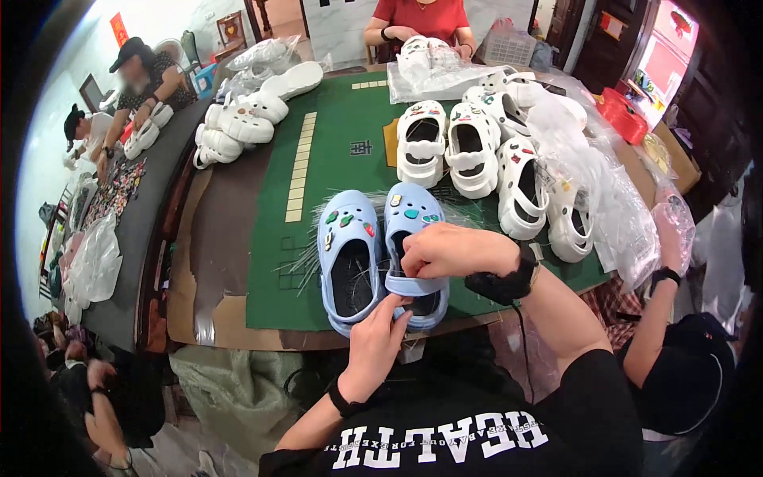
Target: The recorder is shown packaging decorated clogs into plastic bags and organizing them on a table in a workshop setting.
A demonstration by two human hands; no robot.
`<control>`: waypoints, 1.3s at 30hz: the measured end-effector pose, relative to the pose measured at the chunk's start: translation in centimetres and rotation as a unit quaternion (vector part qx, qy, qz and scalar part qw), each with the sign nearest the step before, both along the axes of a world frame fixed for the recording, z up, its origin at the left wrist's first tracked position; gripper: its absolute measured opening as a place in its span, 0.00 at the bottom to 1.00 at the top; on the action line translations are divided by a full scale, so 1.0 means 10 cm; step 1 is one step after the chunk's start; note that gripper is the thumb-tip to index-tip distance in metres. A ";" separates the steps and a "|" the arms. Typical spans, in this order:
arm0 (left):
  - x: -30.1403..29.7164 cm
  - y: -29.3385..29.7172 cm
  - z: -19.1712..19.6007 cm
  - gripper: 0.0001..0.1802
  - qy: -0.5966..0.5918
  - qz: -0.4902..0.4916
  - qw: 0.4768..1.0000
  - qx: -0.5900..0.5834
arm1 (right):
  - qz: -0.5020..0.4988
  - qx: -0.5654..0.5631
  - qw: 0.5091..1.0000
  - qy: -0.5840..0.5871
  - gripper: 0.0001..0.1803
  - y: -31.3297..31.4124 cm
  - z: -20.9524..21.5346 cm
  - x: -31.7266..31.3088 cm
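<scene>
A pair of light blue clogs with colourful charms on their toes lies side by side, toes pointing away from me: the left clog (347,213) and the right clog (409,208). My left hand (377,343) pinches near the heel strap of the right clog, thumb and fingers together. Over that clog's opening, my right hand (461,251) is closed with curled fingers; what it holds, if anything, is hidden. Thin clear strands (300,262) lie around and under the pair on the green mat (274,294).
Several white clogs with charms (470,149) stand just beyond and to the right, beside clear plastic bags (616,215). More white clogs (246,119) are piled at far left. A person in red (421,16) handles white clogs across the table; other people sit left and right. Red twine (621,115) lies at right.
</scene>
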State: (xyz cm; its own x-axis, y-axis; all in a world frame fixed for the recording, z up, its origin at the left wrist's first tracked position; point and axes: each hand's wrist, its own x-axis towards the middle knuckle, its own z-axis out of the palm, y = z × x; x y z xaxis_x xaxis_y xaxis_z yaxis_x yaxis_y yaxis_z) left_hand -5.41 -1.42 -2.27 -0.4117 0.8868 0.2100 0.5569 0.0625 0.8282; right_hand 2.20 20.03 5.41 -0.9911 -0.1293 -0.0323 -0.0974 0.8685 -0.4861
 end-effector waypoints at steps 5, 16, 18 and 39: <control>0.05 0.00 0.02 0.04 -0.085 0.059 0.994 0.030 | 0.052 -0.184 0.975 -0.110 0.08 0.09 -0.17 -0.14; -0.25 -0.94 0.09 0.05 -0.093 0.167 0.978 0.080 | -0.284 -0.278 0.910 0.117 0.06 0.04 0.38 0.27; -0.28 -1.13 0.01 0.05 -0.129 0.180 0.974 0.051 | -0.246 -0.238 0.931 0.130 0.06 -0.14 0.35 0.06; -0.18 -0.80 -0.16 0.05 -0.312 0.058 0.946 0.065 | -0.024 -0.247 0.965 -0.080 0.12 -0.54 -0.12 -0.65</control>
